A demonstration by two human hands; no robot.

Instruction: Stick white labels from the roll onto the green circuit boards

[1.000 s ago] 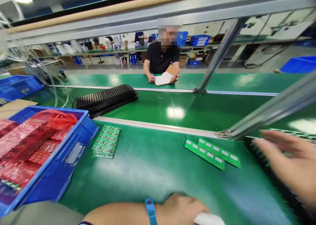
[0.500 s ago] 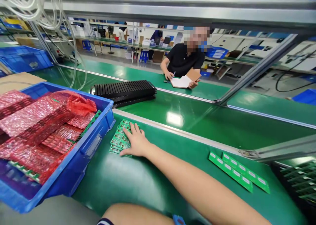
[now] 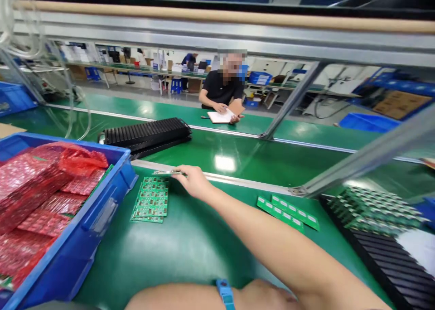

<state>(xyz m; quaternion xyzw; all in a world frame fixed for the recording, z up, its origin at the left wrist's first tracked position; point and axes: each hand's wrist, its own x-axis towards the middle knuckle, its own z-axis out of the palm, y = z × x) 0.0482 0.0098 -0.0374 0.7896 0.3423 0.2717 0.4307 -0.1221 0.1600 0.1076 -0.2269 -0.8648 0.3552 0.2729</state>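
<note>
My right hand (image 3: 193,179) reaches across to the left and pinches a green circuit board (image 3: 163,172) by its right end. That board is seen nearly edge-on, raised above a small stack of green circuit boards (image 3: 151,199) lying fanned on the green bench. Low in the picture, my left hand (image 3: 270,295) sits beneath the right arm, beyond a blue wrist strap (image 3: 224,293); its fingers are hidden and blurred. Two long green boards with white labels (image 3: 288,211) lie flat on the bench, right of the right hand.
A blue crate (image 3: 102,215) of red-wrapped boards stands at the left. Black slotted racks (image 3: 147,135) lie beyond it. On the right, a black rack (image 3: 384,264) holds several boards. A metal post (image 3: 360,153) slants at the right. Across the bench a person (image 3: 222,90) holds a notebook.
My right hand was spread flat on the board stack; now it has lifted one board by its end. The view has swung right, showing more of the right-hand rack.
</note>
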